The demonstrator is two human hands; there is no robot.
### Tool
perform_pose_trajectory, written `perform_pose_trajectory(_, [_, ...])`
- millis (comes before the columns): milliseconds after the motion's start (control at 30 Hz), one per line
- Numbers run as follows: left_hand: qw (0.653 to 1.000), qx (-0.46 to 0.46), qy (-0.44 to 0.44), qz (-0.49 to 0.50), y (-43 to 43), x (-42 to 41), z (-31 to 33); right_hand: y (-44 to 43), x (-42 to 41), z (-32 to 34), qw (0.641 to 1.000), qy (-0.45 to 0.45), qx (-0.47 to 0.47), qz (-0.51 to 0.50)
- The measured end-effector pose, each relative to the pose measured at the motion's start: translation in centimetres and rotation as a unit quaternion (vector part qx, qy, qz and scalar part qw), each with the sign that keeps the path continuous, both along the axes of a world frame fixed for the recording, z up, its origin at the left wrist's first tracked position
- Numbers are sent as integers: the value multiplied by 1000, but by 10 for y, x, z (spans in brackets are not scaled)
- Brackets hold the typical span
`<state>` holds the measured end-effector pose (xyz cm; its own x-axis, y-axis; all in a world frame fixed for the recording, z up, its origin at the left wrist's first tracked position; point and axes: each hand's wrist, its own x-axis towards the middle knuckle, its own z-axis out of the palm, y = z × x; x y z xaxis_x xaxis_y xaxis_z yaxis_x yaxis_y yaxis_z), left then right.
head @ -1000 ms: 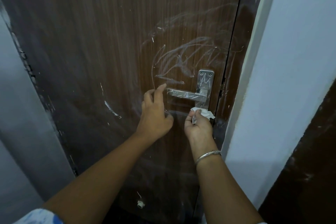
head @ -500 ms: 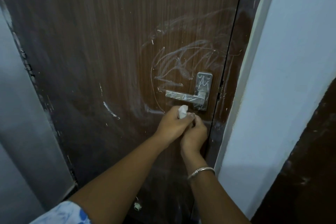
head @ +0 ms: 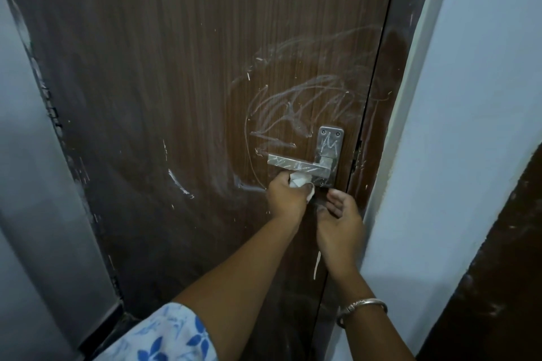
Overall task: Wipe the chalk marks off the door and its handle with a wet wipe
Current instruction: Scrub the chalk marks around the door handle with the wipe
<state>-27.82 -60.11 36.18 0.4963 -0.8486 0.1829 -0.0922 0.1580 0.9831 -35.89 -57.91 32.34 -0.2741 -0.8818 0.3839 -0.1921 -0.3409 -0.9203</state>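
Observation:
A brown wooden door [head: 181, 73] fills the view, with white chalk scribbles [head: 305, 102] above and left of its metal lever handle [head: 299, 166]. The handle plate [head: 330, 143] also carries chalk zigzags. My left hand [head: 286, 196] grips a crumpled white wet wipe [head: 302, 182] just under the lever. My right hand [head: 340, 214] hovers below the handle plate near the door's edge, fingers relaxed and holding nothing.
A pale blue wall [head: 469, 97] stands right of the door frame [head: 390, 132], with a dark panel [head: 498, 272] at the lower right. A grey wall [head: 35, 184] flanks the door's left side. A chalk streak [head: 179, 184] marks the door lower left of the handle.
The wipe passed from my right hand to my left hand. My left hand rose with it to just under the lever; my right hand drew away to the right and opened.

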Motion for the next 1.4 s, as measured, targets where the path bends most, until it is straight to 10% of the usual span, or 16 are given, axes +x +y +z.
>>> perform_pose_trajectory(600, [992, -41, -59, -106, -8, 14, -6, -5, -11, 2, 999, 33, -32, 9])
perform_pose_trajectory(1400, [966, -35, 120, -227, -18, 33, -1, -21, -24, 45, 978, 201, -53, -5])
